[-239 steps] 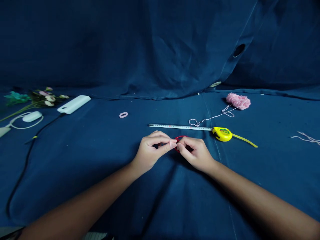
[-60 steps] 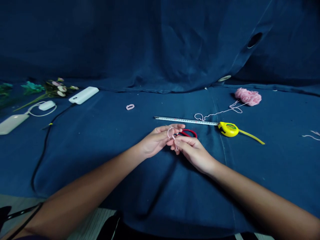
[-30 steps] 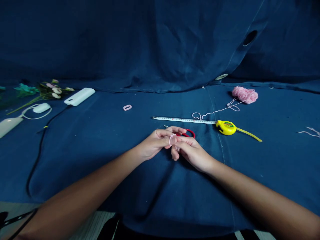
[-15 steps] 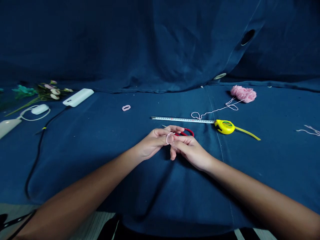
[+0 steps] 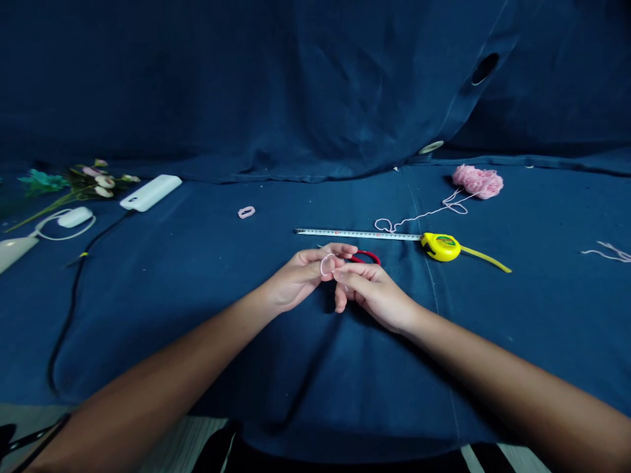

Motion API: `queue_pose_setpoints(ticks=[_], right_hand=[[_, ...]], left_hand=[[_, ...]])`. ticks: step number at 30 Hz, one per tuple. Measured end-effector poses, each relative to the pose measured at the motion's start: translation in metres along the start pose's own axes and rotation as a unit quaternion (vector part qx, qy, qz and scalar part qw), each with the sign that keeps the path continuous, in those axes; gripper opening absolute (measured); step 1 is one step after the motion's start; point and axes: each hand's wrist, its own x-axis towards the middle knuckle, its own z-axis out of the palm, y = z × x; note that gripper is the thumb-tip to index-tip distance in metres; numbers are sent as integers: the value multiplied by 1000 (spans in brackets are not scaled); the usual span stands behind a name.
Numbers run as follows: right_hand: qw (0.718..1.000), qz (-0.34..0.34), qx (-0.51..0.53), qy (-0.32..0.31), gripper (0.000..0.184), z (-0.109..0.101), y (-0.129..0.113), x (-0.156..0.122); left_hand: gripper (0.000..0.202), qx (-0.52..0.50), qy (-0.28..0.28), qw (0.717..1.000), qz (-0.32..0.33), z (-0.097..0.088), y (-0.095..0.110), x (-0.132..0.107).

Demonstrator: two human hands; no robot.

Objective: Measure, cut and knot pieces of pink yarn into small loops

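Observation:
A small loop of pale pink yarn (image 5: pixel 323 265) shows at the fingertips of my left hand (image 5: pixel 306 276), whose thumb and fingers are closed on it. My right hand (image 5: pixel 371 287) meets it from the right, thumb and forefinger pinched on the yarn, one lower finger hanging apart. Behind both hands lies a pair of red-handled scissors (image 5: pixel 371 255), its blades mostly covered by my fingers. Just beyond is a yellow tape measure (image 5: pixel 441 247) with its blade (image 5: pixel 355 233) pulled out to the left. A separate pink yarn ring (image 5: pixel 246 212) rests farther back.
A pink yarn skein (image 5: pixel 478 181) sits at the back right, its loose strand trailing toward the tape. Yarn scraps (image 5: pixel 610 251) lie far right. On the left are artificial flowers (image 5: pixel 103 182), a white device (image 5: pixel 151 192) and its black cable (image 5: pixel 73 309). Blue cloth (image 5: pixel 187 263) covers the surface.
The yarn loop at my left fingertips has shifted slightly left and stands more open. My right fingertips have drawn back a little from it. The whole view has shifted slightly.

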Motion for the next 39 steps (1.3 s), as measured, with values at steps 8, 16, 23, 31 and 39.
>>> queue_pose_setpoints(ticks=[8,16,23,31,39], right_hand=[[997,-18,-58,-46,25,-1,-2,-3],[999,-48,-22,-10,23,-5,2,-5],[991,-87,-78,59,29,-9,0,-2],[959,-126,-228,109,30,-12,-6,-3],[953,-134,-249,111,28,-14,-4,-4]], left_hand=[[21,13,18,1000,6,-2,-2,2],[11,133,8,990,41,-15,2,5],[10,308,3,945,113,-18,4,7],[8,515,10,824,236,-19,0,9],[5,559,18,790,253,-20,-1,8]])
